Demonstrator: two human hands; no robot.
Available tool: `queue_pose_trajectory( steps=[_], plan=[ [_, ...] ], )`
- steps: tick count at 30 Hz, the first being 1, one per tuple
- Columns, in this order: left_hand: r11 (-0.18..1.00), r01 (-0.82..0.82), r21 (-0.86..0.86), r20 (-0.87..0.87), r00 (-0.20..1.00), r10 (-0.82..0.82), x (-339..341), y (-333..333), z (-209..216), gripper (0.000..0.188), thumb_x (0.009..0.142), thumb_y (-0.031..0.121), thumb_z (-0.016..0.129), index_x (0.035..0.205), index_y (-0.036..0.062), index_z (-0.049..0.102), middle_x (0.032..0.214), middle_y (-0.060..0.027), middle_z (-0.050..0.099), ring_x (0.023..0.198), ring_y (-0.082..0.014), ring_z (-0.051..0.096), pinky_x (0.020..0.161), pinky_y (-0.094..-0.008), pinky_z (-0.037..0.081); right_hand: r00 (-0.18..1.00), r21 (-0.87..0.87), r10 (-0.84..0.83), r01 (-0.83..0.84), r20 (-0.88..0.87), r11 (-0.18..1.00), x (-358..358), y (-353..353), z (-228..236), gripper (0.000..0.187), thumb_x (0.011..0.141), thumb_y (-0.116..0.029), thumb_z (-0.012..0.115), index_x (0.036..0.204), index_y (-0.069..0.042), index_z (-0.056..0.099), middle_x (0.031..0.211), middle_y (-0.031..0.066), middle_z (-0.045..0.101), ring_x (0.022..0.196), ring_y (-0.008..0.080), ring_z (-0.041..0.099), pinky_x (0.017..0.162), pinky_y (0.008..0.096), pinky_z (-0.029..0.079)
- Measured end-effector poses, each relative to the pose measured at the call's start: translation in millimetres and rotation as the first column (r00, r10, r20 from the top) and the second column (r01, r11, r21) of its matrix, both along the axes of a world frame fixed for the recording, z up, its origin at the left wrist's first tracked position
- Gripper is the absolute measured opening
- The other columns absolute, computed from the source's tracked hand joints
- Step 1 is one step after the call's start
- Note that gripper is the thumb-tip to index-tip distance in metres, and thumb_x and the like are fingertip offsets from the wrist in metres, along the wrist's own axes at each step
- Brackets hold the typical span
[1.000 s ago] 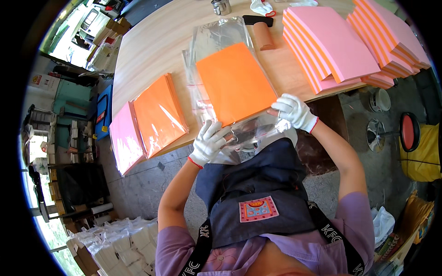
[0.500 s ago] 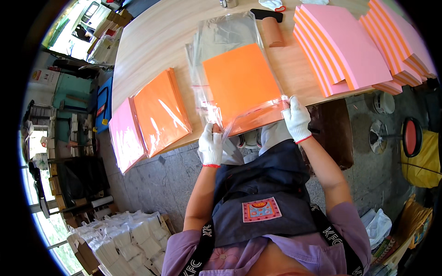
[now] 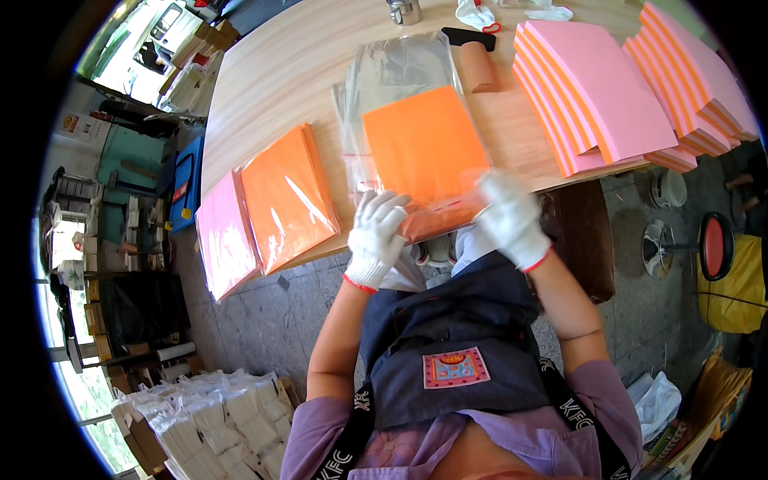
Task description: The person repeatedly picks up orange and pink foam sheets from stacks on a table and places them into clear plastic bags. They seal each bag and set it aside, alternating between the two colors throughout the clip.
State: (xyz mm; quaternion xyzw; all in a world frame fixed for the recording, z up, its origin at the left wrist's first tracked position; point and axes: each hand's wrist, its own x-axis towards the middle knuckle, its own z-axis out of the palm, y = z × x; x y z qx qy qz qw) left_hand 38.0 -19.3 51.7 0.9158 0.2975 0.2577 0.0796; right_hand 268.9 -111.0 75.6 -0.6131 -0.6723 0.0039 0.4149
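An orange stack of paper [image 3: 424,144] lies inside a clear plastic bag [image 3: 404,68] at the table's near edge, on top of other clear bags. The bag's mouth, with a flap, faces me. My left hand [image 3: 376,236], in a white knit glove with a red cuff, is at the bag's near left corner. Its fingers are stretched out, with nothing visible in them. My right hand [image 3: 512,220], gloved the same way, is at the near right corner. Motion smears its fingers, so I cannot tell whether they touch the flap.
To the left lie bagged orange sheets [image 3: 288,196] and bagged pink sheets [image 3: 226,232]. Tall pink and orange paper stacks [image 3: 596,88] stand at the right. Beyond the bags are a brown half-round block [image 3: 478,67], a black tool [image 3: 468,38], a metal cup [image 3: 404,11] and a white glove [image 3: 475,14].
The left hand has let go of the bag's corner and its fingers have stretched out. My right hand has moved slightly down and left. The flap now lies lower over the orange paper.
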Motion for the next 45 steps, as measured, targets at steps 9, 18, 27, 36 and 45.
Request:
queue_pose_trajectory(
  steps=[9,18,27,36,45],
  plan=[
    [0.909,0.324,-0.262,-0.015,0.940,-0.340,-10,-32,-14,0.035,0.084,0.023,0.058,0.115,0.0072,0.059,0.108,-0.0130,0.062,0.101,-0.0293,0.058,0.092,-0.0403,0.044,0.954,-0.152,0.295,-0.285,0.047,0.946,-44,9,-21,0.037,0.081,-0.030,0.062,0.109,-0.006,0.059,0.107,0.0087,0.063,0.104,0.0248,0.058,0.096,0.0387,0.041],
    [-0.376,0.477,-0.794,0.043,0.662,0.749,-12,-44,-92,0.057,0.089,0.043,0.057,0.122,-0.0028,0.048,0.115,-0.0227,0.058,0.101,-0.0313,0.060,0.083,-0.0390,0.051,0.979,-0.173,0.096,-0.065,0.180,0.983,-11,16,-67,0.055,0.073,-0.018,0.065,0.126,-0.009,0.051,0.131,0.0116,0.047,0.126,0.0274,0.041,0.108,0.0446,0.028],
    [-0.014,0.575,-0.818,0.258,0.387,0.885,4,-30,-58,0.033,0.090,0.019,0.058,0.113,0.0008,0.044,0.098,-0.0187,0.060,0.081,-0.0321,0.066,0.072,-0.0425,0.056,0.843,-0.464,-0.415,0.233,-0.342,0.855,40,16,-44,0.023,0.089,-0.023,0.053,0.100,-0.003,0.055,0.087,0.0140,0.065,0.079,0.0258,0.065,0.064,0.0364,0.049],
    [0.214,0.599,-0.771,0.509,0.378,0.773,-13,-11,-12,0.029,0.091,0.020,0.058,0.112,0.0011,0.051,0.094,-0.0096,0.063,0.071,-0.0213,0.066,0.063,-0.0320,0.055,0.086,-0.281,-0.297,-0.641,-0.951,0.714,62,44,-90,0.036,0.090,-0.030,0.059,0.112,-0.001,0.054,0.082,0.0047,0.062,0.053,0.0126,0.060,0.038,0.0300,0.049],
    [0.584,0.406,-0.703,0.666,0.089,0.740,-172,-13,-18,0.038,0.093,0.020,0.050,0.122,-0.0028,0.047,0.118,-0.0146,0.056,0.097,-0.0252,0.062,0.079,-0.0394,0.054,0.247,-0.190,-0.011,-0.717,-0.969,0.671,-122,118,-79,0.028,0.090,-0.020,0.059,0.109,0.000,0.054,0.085,0.0004,0.060,0.072,0.0070,0.055,0.062,0.0206,0.044]
  ],
)
